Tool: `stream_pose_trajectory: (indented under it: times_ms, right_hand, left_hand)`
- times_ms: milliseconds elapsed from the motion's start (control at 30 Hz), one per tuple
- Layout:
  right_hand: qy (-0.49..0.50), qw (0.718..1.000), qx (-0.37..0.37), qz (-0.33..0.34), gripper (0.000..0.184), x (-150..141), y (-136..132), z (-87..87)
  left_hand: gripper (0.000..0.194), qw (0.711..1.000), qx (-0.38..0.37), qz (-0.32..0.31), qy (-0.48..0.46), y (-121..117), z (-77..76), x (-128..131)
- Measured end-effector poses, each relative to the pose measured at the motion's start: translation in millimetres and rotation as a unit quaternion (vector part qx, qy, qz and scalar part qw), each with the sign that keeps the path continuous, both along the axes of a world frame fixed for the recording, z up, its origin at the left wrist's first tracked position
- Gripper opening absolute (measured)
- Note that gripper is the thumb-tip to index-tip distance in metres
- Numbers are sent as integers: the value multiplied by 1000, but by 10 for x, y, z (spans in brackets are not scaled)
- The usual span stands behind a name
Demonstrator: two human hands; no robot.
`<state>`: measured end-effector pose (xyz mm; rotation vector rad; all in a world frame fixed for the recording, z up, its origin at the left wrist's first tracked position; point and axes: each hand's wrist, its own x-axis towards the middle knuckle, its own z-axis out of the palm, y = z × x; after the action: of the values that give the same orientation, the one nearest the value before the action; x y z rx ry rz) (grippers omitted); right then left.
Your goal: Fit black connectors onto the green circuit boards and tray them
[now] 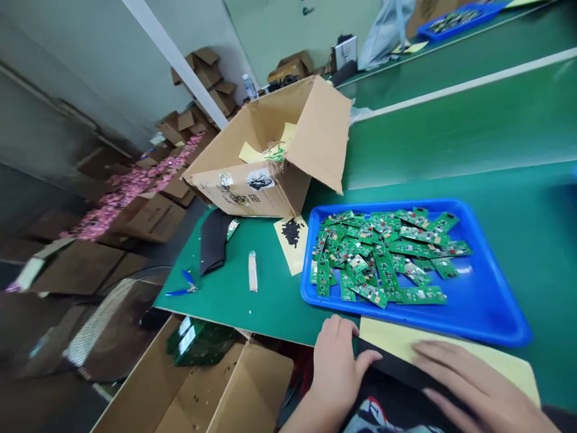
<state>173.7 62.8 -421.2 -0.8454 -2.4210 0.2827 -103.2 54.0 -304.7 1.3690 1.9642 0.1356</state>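
Note:
My left hand (336, 361) is at the table's front edge, its fingers curled and thumb on one end of a black strip (396, 368). The strip lies along a sheet of yellow paper (387, 334). Over the strip's other part is my right hand (478, 382), blurred by motion, with fingers stretched out and apart. Just beyond both hands stands a blue tray (491, 300) with a heap of small green circuit boards (387, 258). Part of the strip is hidden under my right hand.
Left of the tray are black bits (292, 231) on yellow paper, a pale narrow strip (253, 272), blue-handled cutters (184, 284) and black sheet material (213, 240). A large open carton (252, 189) stands behind. Below the table edge is another open carton (252, 385).

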Motion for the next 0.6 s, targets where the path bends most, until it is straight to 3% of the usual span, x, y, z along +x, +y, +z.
stream_pose_trajectory:
  times_ms: [100,167,267,367,600]
  right_hand:
    - [-78,985,156,15,61,-393,117,373]
    - [-132,974,187,-2,77,-464,168,451]
    - [-188,963,194,-21,98,-394,180,431]
    - [-208,959,187,-36,89,-316,174,400]
    - [-201,963,176,-40,69,-236,194,416]
  left_hand:
    - [28,982,142,-118,30,-56,-154,-101]
    - [34,966,204,-158,28,-52,-218,-182]
    - [56,958,213,-191,3,6,-232,-278]
    - [71,956,190,-222,2,56,-224,-305]
    - [69,954,207,-215,27,19,-249,-229]
